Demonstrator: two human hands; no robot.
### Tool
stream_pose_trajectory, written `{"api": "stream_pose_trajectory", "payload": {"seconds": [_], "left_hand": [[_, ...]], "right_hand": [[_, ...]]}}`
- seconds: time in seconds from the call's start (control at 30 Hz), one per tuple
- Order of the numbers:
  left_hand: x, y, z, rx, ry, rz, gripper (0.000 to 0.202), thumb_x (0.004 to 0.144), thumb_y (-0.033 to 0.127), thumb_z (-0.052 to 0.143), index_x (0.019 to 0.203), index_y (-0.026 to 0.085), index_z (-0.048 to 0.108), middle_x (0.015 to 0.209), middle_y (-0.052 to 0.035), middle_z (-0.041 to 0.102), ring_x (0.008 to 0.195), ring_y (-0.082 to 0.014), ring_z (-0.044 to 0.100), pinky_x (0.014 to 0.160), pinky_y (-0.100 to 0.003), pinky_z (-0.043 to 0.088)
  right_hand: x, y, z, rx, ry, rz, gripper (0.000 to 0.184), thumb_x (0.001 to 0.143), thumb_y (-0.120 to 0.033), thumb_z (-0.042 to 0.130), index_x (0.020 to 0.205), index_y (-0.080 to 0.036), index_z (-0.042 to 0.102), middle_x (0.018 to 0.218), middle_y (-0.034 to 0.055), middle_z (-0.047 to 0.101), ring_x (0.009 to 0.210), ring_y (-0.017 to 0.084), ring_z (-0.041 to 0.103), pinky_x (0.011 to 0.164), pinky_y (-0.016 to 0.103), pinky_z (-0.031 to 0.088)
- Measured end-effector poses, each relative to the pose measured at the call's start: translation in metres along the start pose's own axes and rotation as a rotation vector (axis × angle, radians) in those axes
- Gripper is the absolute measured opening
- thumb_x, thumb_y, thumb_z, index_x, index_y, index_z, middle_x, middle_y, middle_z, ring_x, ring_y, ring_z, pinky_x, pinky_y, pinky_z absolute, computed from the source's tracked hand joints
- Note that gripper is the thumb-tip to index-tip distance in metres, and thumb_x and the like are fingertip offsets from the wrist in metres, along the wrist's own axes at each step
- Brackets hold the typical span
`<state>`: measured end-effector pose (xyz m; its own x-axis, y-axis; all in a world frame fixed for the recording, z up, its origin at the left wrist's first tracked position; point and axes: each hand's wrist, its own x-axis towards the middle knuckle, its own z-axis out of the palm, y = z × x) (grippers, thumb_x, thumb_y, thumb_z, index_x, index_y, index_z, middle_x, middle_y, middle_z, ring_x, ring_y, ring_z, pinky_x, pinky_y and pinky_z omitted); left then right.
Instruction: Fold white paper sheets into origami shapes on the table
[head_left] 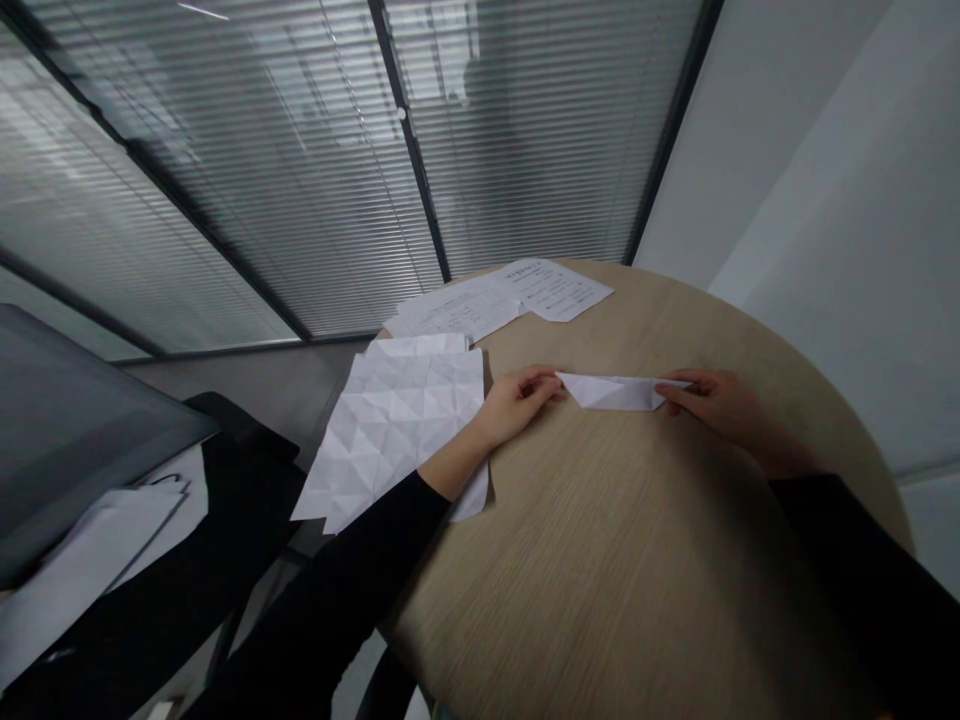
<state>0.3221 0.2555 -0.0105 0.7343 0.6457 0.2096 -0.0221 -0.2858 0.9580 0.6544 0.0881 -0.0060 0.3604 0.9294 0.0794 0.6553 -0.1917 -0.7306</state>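
Wood-grained round surface (600,560), close up against window blinds (315,150). Toward its far half, a folded paper strip (619,392), white, long and narrow, with slanted ends. Runs crosswise between both hands, low over the surface. At the left tip, left hand (517,405) with thumb and fingers drawn together, seemingly pinching the point. At the opposite end, right hand (709,400) closed to a narrow pinch on the paper. Gripped by both ends, probably to keep the length straight and the folded layers steady, with the middle uncovered.

Just left, partly under the left forearm (455,465), creased sheets (405,400) with a grid of triangular folds, apparently reaching past the edge; likely set aside there to stay near yet not hinder either hand. Beyond these, printed sheets (562,290), overlapping at the far edge, perhaps pushed out of the way. Farther left, loose papers (97,560) on a dark chair (232,510), apparently just parked there.
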Motion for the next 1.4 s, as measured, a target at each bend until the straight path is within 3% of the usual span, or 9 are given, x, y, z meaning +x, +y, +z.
{"api": "stream_pose_trajectory", "payload": {"seconds": [0.13, 0.27, 0.4, 0.57, 0.67, 0.8, 1.13, 1.27, 1.4], "left_hand": [[0.001, -0.003, 0.000, 0.004, 0.078, 0.010, 0.036, 0.115, 0.041, 0.076, 0.141, 0.016, 0.077, 0.131, -0.0163, 0.086, 0.100, -0.0171, 0.082, 0.094, -0.033, 0.067], [-0.001, -0.002, -0.002, 0.040, 0.056, 0.018, 0.032, 0.114, 0.036, 0.077, 0.138, 0.015, 0.075, 0.130, -0.0158, 0.085, 0.090, -0.0132, 0.079, 0.088, -0.030, 0.064], [-0.001, -0.002, -0.002, 0.090, 0.051, 0.025, 0.031, 0.113, 0.034, 0.076, 0.138, 0.016, 0.074, 0.130, -0.0152, 0.086, 0.087, -0.0124, 0.077, 0.084, -0.029, 0.063], [-0.001, -0.001, -0.001, 0.107, 0.061, 0.038, 0.032, 0.112, 0.035, 0.077, 0.138, 0.017, 0.074, 0.129, -0.0136, 0.086, 0.086, -0.0122, 0.076, 0.082, -0.028, 0.061], [-0.002, 0.000, -0.001, 0.118, 0.055, 0.036, 0.032, 0.112, 0.034, 0.077, 0.138, 0.017, 0.074, 0.131, -0.0137, 0.085, 0.086, -0.0126, 0.076, 0.082, -0.029, 0.062], [-0.002, 0.002, -0.001, 0.118, 0.055, 0.034, 0.030, 0.112, 0.032, 0.077, 0.137, 0.017, 0.074, 0.131, -0.0142, 0.085, 0.086, -0.0129, 0.076, 0.084, -0.030, 0.062], [-0.002, 0.000, -0.001, 0.107, 0.045, 0.030, 0.030, 0.113, 0.031, 0.076, 0.138, 0.016, 0.073, 0.131, -0.0145, 0.084, 0.086, -0.0119, 0.077, 0.082, -0.029, 0.062], [-0.001, -0.005, -0.001, 0.103, 0.051, 0.039, 0.031, 0.112, 0.033, 0.078, 0.138, 0.016, 0.073, 0.129, -0.0142, 0.085, 0.086, -0.0118, 0.077, 0.082, -0.028, 0.062], [0.000, -0.009, -0.001, 0.113, 0.053, 0.062, 0.031, 0.112, 0.035, 0.078, 0.137, 0.017, 0.073, 0.128, -0.0135, 0.085, 0.087, -0.0127, 0.078, 0.082, -0.029, 0.062]], "right_hand": [[-0.003, 0.003, -0.005, -0.087, 0.240, 0.004, 0.036, 0.097, -0.061, 0.073, 0.106, -0.029, 0.089, 0.093, 0.0105, 0.089, 0.087, 0.038, 0.084, 0.083, 0.051, 0.066], [-0.003, 0.010, -0.012, -0.252, 0.399, 0.002, 0.038, 0.104, -0.052, 0.065, 0.116, -0.026, 0.090, 0.121, 0.0188, 0.091, 0.108, 0.044, 0.085, 0.096, 0.057, 0.065], [0.001, 0.024, -0.017, -0.386, 0.417, -0.002, 0.048, 0.106, -0.048, 0.065, 0.136, -0.016, 0.085, 0.137, 0.0261, 0.086, 0.123, 0.047, 0.082, 0.109, 0.060, 0.063], [0.007, 0.035, -0.016, -0.431, 0.410, -0.213, 0.060, 0.101, -0.048, 0.071, 0.153, -0.018, 0.074, 0.157, 0.0253, 0.076, 0.148, 0.050, 0.069, 0.129, 0.070, 0.052], [0.010, 0.036, -0.012, -0.374, 0.367, -0.295, 0.046, 0.100, -0.044, 0.071, 0.141, -0.025, 0.078, 0.154, 0.0217, 0.077, 0.148, 0.047, 0.070, 0.129, 0.069, 0.053], [0.012, 0.039, -0.007, -0.361, 0.322, -0.245, 0.031, 0.103, -0.043, 0.066, 0.122, -0.025, 0.083, 0.146, 0.0216, 0.080, 0.139, 0.046, 0.075, 0.125, 0.068, 0.057], [0.011, 0.041, -0.009, -0.518, 0.326, -0.143, 0.049, 0.105, -0.049, 0.062, 0.135, -0.018, 0.083, 0.141, 0.0262, 0.082, 0.129, 0.048, 0.078, 0.118, 0.067, 0.059], [0.007, 0.034, -0.014, -0.627, 0.317, -0.098, 0.049, 0.106, -0.045, 0.058, 0.132, -0.013, 0.086, 0.135, 0.0281, 0.083, 0.124, 0.048, 0.078, 0.115, 0.065, 0.060], [0.000, 0.028, -0.017, -0.736, 0.347, 0.014, 0.052, 0.108, -0.050, 0.058, 0.128, -0.013, 0.088, 0.132, 0.0291, 0.082, 0.118, 0.048, 0.078, 0.106, 0.064, 0.062]]}}
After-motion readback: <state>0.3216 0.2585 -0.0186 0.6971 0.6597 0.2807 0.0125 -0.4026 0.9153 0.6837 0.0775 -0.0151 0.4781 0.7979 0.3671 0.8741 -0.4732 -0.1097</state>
